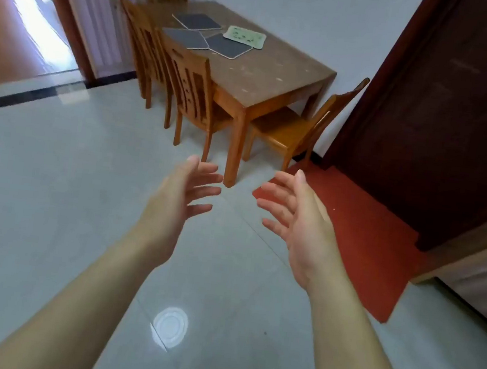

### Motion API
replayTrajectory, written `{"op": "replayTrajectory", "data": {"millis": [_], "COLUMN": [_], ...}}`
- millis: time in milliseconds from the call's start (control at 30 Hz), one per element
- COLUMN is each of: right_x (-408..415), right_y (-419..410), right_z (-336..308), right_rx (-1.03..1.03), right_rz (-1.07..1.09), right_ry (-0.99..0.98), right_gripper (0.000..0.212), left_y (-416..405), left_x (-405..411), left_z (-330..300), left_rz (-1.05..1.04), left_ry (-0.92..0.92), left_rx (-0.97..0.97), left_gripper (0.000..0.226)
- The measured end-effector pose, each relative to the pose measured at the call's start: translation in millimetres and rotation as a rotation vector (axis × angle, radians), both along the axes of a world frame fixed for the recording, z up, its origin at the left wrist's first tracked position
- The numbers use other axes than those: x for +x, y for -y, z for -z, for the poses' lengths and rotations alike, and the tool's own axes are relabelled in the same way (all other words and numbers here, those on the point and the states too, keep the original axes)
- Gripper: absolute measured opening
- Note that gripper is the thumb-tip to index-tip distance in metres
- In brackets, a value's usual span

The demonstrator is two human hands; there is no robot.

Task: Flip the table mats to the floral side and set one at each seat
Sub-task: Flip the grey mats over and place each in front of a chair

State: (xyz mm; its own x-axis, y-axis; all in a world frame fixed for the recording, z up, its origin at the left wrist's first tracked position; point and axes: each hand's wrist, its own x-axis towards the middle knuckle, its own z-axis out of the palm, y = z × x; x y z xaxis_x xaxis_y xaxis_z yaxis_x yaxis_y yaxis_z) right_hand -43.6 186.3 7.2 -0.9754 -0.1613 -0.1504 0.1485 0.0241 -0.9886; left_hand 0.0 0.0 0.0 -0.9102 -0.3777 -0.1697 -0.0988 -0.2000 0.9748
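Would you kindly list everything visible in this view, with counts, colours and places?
table: one, brown wood, against the far wall
dark-side mats: three, dark grey with pale edges, clustered at the table's far left part
floral-side mat: one, pale green with a pattern, right of the dark ones
chairs: four, orange-brown wood; two along the table's left side, one at its far end, one at the near right end
red floor mat: one, red, before the dark door on the right
floor: pale glossy tiles
left hand: open, empty, over the floor
right hand: open, empty, fingers spread
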Motion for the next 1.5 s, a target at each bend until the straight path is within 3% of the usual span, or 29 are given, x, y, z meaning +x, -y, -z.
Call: {"op": "replayTrajectory", "data": {"millis": [433, 800, 1267, 1500], "right_x": [-175.8, -335.1, -480.4, -546.4], "right_y": [34.8, 67.3, 230.0, 336.5], "right_z": [24.4, 26.0, 17.3, 5.2], "right_rx": [-0.066, -0.113, 0.036, 0.062], "right_rz": [0.090, 0.009, -0.031, -0.061], "right_ry": [0.042, 0.071, 0.030, 0.007], "right_gripper": [0.048, 0.046, 0.044, 0.035], "left_y": [28.0, 54.3, 217.9, 314.2], "left_x": [-183.5, -327.1, -466.5, -537.7], "left_z": [6.3, 2.4, 4.0, -4.2], "left_rz": [-0.018, -0.128, -0.207, -0.204], "left_ry": [0.052, 0.076, 0.056, 0.050], "left_rx": [-0.027, -0.065, 0.034, -0.025], "left_gripper": [0.050, 0.055, 0.042, 0.038]}}
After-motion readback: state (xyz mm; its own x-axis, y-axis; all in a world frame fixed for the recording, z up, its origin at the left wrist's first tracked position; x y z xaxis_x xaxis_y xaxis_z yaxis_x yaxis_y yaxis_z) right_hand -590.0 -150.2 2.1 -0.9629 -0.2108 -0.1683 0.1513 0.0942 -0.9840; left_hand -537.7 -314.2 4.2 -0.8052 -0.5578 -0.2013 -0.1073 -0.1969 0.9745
